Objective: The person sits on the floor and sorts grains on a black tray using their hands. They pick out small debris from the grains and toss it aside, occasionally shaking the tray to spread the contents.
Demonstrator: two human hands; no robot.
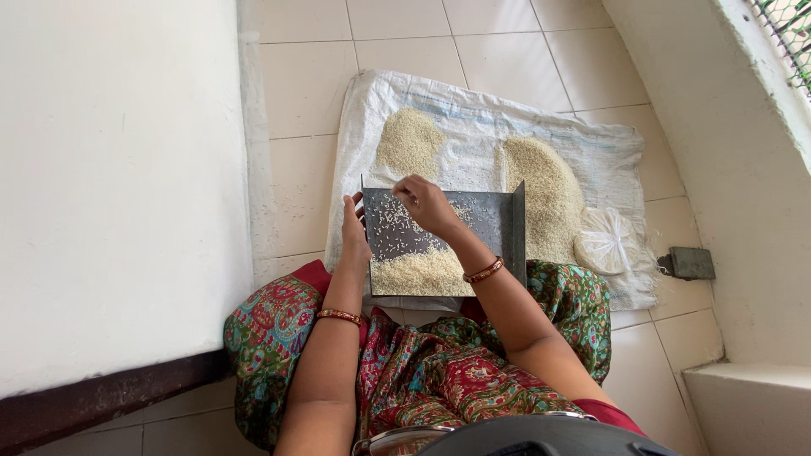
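a: where's the tray (pixel 473 221)?

b: on the person's lap, resting over the patterned cloth (pixel 439 367). it's a dark metal tray with raised sides. a heap of grain (pixel 421 274) sits at its near edge, and loose grains are scattered over the rest.

a: what's the right hand (pixel 425 203) doing?

b: it reaches across to the far left corner of the tray, fingertips pressed together as if pinching something small. i can't tell what is between them.

a: and the left hand (pixel 355 234)?

b: it's wrapped around the left edge of the tray, fingers pointing away from the body, thumb toward the inside. both wrists wear a bangle.

a: beyond the hands?

b: a white sack (pixel 591 143) is spread flat on the tiled floor. just past the right hand's fingertips lies a small pile of grain (pixel 410 142), and off to the right a longer pile (pixel 547 194). beside that is a tied white bag (pixel 606 241), then a small grey block (pixel 691 263) near the wall.
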